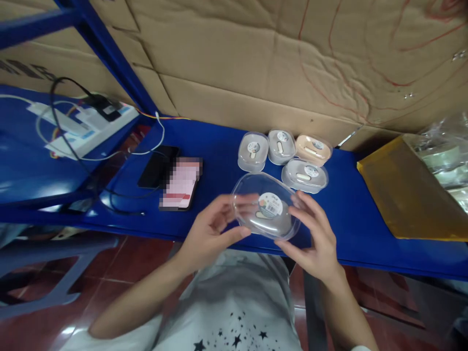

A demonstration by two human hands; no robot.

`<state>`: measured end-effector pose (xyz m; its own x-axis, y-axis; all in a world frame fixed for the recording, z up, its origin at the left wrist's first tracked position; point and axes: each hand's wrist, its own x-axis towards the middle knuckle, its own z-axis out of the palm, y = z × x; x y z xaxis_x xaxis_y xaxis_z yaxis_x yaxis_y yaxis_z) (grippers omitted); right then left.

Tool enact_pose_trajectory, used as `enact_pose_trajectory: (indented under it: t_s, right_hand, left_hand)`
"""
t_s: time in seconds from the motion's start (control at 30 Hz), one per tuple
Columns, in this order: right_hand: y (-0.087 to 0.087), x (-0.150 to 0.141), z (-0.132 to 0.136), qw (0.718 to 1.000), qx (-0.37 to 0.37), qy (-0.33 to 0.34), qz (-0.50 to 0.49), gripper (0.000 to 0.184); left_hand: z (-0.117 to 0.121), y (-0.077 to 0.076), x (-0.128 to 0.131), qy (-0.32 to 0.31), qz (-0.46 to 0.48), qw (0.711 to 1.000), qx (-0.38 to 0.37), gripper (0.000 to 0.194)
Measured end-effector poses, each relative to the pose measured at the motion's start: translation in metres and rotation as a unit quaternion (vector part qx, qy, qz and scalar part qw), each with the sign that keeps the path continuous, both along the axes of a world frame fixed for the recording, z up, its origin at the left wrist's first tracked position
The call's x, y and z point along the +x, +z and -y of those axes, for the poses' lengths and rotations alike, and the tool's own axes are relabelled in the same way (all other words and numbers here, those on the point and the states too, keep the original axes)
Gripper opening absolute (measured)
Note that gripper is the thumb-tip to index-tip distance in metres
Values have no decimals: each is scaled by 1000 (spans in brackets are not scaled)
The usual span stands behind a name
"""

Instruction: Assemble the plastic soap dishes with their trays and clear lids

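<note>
Above the table's front edge, both hands hold a clear plastic container with a round printed label and a small pale oval beside the label. My left hand grips its left end, thumb along the near edge, fingers partly seen through the plastic. Around the right end curls my right hand, thumb below and fingertips on the upper side. Behind it stand several similar lidded boxes: three greyish ones, a left box, a middle box and a front box, plus a peach box.
A phone and a black box-shaped device lie left on the blue table. Farther left are a power strip and cables. A yellow-brown bin with plastic-wrapped items stands right. Cardboard backs the table.
</note>
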<state>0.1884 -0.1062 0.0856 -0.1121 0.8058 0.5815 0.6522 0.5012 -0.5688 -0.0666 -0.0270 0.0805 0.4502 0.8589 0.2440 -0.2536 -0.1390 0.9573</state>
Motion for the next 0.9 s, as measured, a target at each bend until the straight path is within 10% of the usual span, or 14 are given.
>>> enact_pose_trajectory:
  t_s: [0.13,0.47,0.9]
  right_hand:
    - [-14,22,0,995,-89,48,2,71]
    - [-27,36,-5,979,-182,63,65,63]
    - [-35,33,-4,981,-105,78,144,55]
  left_hand:
    - [-25,-13,-20,34,-121,975,183,94]
    - [-34,-32,-17,-60,-298,860,411,43]
    - [-35,-29,-13,-46,-310,818,483,44]
